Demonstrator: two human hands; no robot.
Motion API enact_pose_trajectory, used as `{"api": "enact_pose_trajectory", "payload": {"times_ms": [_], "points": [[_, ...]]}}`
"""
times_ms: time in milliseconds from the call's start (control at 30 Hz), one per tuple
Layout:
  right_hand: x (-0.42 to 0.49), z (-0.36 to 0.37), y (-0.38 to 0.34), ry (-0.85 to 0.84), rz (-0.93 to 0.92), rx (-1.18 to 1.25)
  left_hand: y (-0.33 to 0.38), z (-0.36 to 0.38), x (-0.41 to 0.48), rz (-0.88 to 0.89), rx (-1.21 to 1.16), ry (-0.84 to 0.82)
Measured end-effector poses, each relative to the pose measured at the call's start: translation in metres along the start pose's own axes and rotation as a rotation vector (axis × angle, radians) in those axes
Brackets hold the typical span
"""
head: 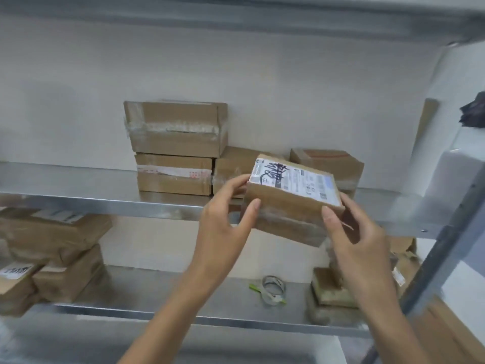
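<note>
A small cardboard parcel (288, 203) with a white shipping label and black marker scrawl on top is held in the air, just in front of the middle shelf's edge (105, 203). My left hand (223, 219) grips its left end, thumb on the front face and fingers at the upper left corner. My right hand (354, 240) grips its right end, thumb on the front corner and fingers round the far side. The parcel tilts slightly, label facing up toward me.
On the middle shelf stand two stacked boxes (175, 145), another box (233, 166) and one at the right (328, 164). The lower shelf (183, 292) carries parcels at left (52, 248) and right (333, 287) and a coiled tie (273, 287). A metal upright (446, 245) stands right.
</note>
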State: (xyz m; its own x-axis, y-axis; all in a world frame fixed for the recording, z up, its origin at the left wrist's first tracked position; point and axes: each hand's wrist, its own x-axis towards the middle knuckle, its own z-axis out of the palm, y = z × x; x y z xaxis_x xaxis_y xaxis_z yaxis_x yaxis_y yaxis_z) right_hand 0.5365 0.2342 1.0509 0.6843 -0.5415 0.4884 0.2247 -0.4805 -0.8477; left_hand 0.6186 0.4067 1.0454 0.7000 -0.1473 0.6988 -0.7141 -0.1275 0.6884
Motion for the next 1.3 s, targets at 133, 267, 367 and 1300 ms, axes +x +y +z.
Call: {"api": "enact_pose_trajectory", "payload": {"times_ms": [133,267,367,1300], "points": [[0.061,0.015,-0.026,0.040,-0.136,-0.049,0.002,0.000,0.071,0.145,0.140,0.061],[0.119,0.039,-0.037,0.069,-0.204,-0.123,-0.011,0.004,0.130,0.114,0.320,0.075],[0.147,0.061,-0.030,0.013,-0.192,-0.182,-0.023,0.010,0.150,0.072,0.346,0.048],[0.183,0.126,0.028,-0.042,-0.326,-0.571,-0.093,0.027,0.119,0.298,0.554,-0.044]]}}
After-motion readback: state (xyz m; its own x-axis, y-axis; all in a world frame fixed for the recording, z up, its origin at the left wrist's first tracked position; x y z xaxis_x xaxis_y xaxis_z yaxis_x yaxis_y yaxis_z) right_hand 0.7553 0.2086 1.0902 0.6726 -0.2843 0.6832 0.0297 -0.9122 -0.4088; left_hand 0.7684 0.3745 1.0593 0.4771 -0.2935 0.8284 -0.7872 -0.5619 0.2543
